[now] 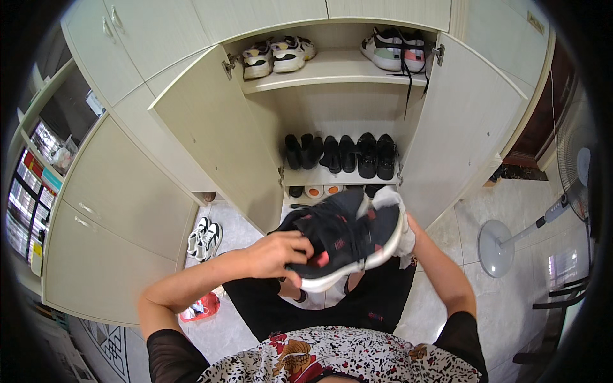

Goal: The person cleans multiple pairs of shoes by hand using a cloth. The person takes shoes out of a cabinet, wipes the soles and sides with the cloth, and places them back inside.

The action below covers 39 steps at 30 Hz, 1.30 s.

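Observation:
My left hand (278, 254) grips the heel end of a black sneaker (347, 244) with a white sole and small red marks. Another dark shoe (347, 201) shows behind it, blurred where the two overlap. At the toe end, my right hand (413, 230) holds a white cloth (406, 234) against the sneaker. The cloth and the shoe hide most of the right fingers. Both hands are raised above my lap, in front of an open shoe cabinet (330, 81).
Cabinet doors stand open at left (215, 129) and right (464, 119). Shelves hold white sneakers (287, 55), multicoloured sneakers (395, 50) and several black shoes (366, 155). On the floor are black-and-white sneakers (206, 239), a red bag (203, 307) and a pedestal fan's base (496, 249).

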Each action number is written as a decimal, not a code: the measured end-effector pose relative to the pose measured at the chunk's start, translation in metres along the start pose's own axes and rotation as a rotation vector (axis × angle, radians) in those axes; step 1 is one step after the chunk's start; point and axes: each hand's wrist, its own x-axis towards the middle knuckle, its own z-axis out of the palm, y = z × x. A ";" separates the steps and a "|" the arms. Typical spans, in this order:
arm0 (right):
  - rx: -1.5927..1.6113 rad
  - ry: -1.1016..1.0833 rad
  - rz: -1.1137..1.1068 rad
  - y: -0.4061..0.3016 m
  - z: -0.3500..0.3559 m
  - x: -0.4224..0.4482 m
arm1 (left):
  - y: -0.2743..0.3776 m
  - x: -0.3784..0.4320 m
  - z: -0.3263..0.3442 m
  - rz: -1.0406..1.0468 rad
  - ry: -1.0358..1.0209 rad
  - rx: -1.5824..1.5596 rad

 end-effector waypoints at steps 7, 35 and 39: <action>0.128 -0.196 -0.358 0.030 0.007 0.023 | -0.040 0.019 0.034 -0.556 1.131 -1.827; -1.195 -0.068 -1.243 0.066 0.219 -0.068 | -0.063 0.006 0.081 -0.404 0.741 -2.121; -1.361 -0.176 -1.397 0.056 0.217 -0.066 | -0.067 0.000 0.081 -0.354 0.691 -2.095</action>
